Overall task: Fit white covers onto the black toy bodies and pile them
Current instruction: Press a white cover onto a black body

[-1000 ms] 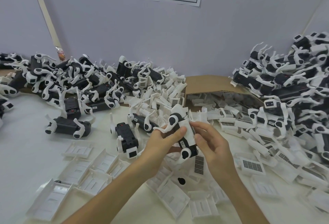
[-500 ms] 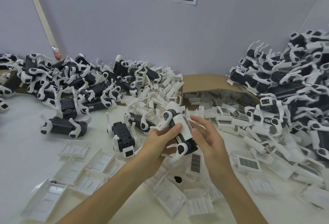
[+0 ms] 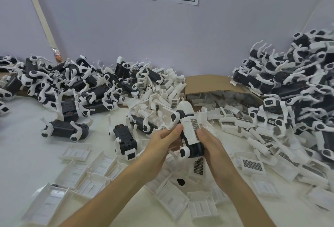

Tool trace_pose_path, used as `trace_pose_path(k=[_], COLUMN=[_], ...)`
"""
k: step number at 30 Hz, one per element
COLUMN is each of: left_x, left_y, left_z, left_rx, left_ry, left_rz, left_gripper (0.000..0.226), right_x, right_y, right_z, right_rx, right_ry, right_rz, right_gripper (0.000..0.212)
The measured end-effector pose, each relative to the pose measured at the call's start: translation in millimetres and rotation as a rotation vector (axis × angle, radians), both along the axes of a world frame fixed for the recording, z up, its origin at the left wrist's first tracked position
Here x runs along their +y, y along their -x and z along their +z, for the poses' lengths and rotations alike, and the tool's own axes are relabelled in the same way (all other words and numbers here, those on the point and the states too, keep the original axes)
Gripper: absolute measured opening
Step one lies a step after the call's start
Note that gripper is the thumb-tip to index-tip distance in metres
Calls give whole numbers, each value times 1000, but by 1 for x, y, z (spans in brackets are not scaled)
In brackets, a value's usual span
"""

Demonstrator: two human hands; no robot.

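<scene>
As left hand (image 3: 160, 142) and right hand (image 3: 213, 147) grip the toy body (image 3: 197, 150) above the middle of the worktop (image 3: 27, 145), thumbs pinching its white cover (image 3: 188, 125), the fitting step seems underway; next: press flush, add to right-edge pile (image 3: 298, 89).

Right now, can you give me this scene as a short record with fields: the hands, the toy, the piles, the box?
Left hand: grips the held toy from its left side
Right hand: grips the same toy, thumb on the grille
White cover: lies along the toy's top
Uncovered bodies: lying and heaped at the left
Right pile: toys heaped against the wall
Cardboard box: behind the hands, white parts inside
Loose covers: scattered on the table
</scene>
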State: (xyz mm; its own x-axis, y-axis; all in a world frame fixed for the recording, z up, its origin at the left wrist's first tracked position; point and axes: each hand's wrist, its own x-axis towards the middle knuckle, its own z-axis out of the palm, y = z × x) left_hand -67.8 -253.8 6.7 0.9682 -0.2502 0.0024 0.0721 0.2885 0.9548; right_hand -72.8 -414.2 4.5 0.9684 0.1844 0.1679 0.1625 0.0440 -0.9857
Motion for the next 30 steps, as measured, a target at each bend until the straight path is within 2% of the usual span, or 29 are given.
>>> trace_pose_path(k=[3,7,12,16,19,27,30], left_x=[-2,-5,-3,-4,-6,-5,-6], left_y=[1,6,5,5,6,7,8], left_z=[-1,-1,1,-1,-2,-1,0], left_rx=[-16,-114,-202,-249,-269,-283,-301], left_ry=[-21,-145,-203,-210,-199,-136,-108], left_rz=[-47,-79,-94,-103,-104,-85,-79], left_gripper=[49,31,39,37,35,37,39], right_x=[0,1,2,3,2,6,5], right_y=[2,4,5,5,5,5,4], right_z=[2,2,3,2,1,1,1], right_rx=[-28,-50,-70,-109,-133,-163,-126], right_ry=[7,59,80,77,91,93,53], right_rz=[15,12,29,-12,-28,-56,-48], right_gripper=[37,33,39,28,31,21,26])
